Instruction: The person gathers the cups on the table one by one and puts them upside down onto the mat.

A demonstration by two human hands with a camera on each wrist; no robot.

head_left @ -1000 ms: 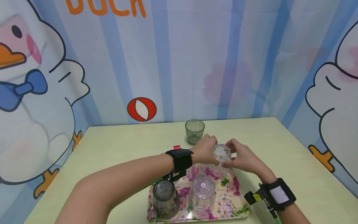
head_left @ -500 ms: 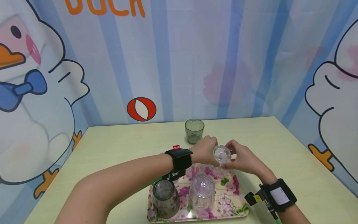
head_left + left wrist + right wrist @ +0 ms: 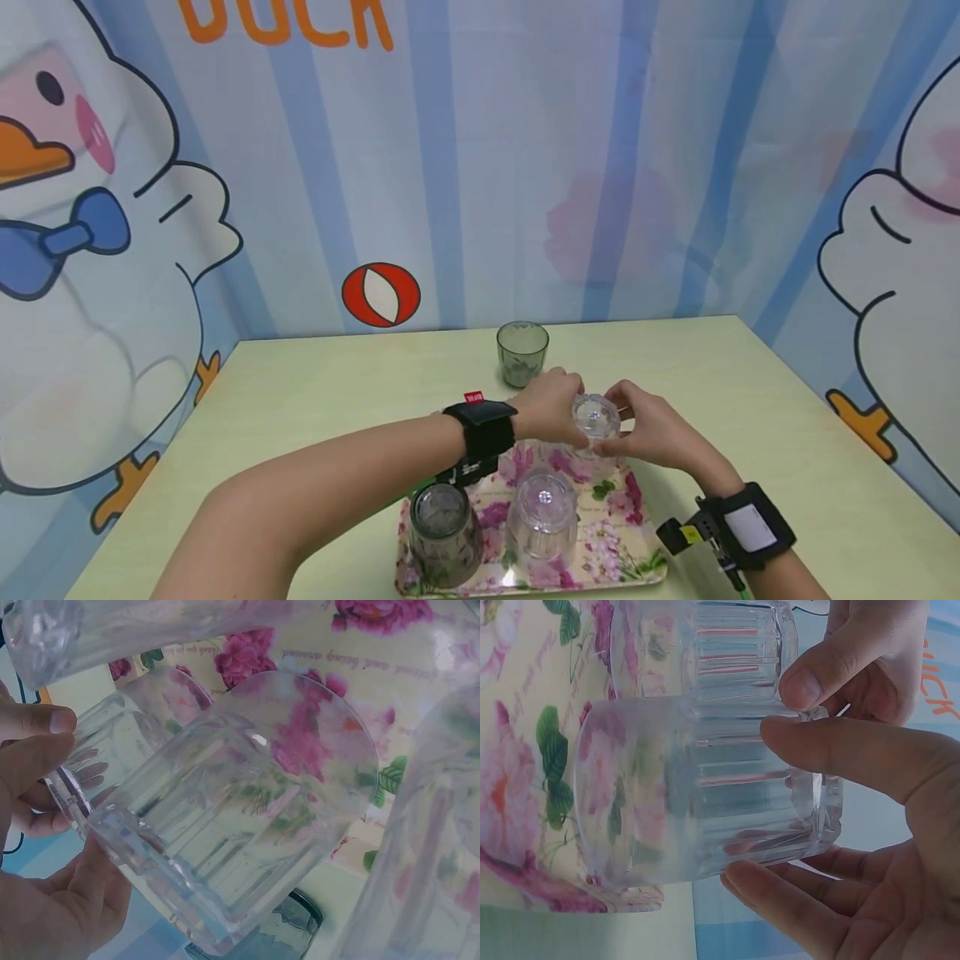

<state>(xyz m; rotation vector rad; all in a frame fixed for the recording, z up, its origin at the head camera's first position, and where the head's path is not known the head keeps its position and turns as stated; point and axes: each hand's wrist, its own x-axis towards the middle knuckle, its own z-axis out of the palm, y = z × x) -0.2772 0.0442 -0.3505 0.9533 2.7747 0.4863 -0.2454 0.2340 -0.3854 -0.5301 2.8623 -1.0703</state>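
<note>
At the tray's far right corner my right hand point(image 3: 656, 425) grips an upside-down clear drinking glass point(image 3: 596, 417) near its base, thumb on the near side and fingers beyond. In the right wrist view a second clear glass point(image 3: 735, 652) stands upside down close beside it. My left hand point(image 3: 551, 406) holds this one by its base; in the head view that hand hides most of it. Both rims are at the floral tray point(image 3: 600, 546). The left wrist view shows the left hand's glass point(image 3: 225, 817) largest, with the other behind it.
On the tray's near part stand an upside-down smoky glass point(image 3: 444, 533) and a clear glass point(image 3: 543, 517). A green glass point(image 3: 522, 354) stands upright on the table point(image 3: 360, 375) beyond the left hand. A duck-print curtain point(image 3: 480, 167) hangs behind.
Both hands and the glasses between them sit very slightly lower in the head view. The grips look the same, and the other glasses stay in place.
</note>
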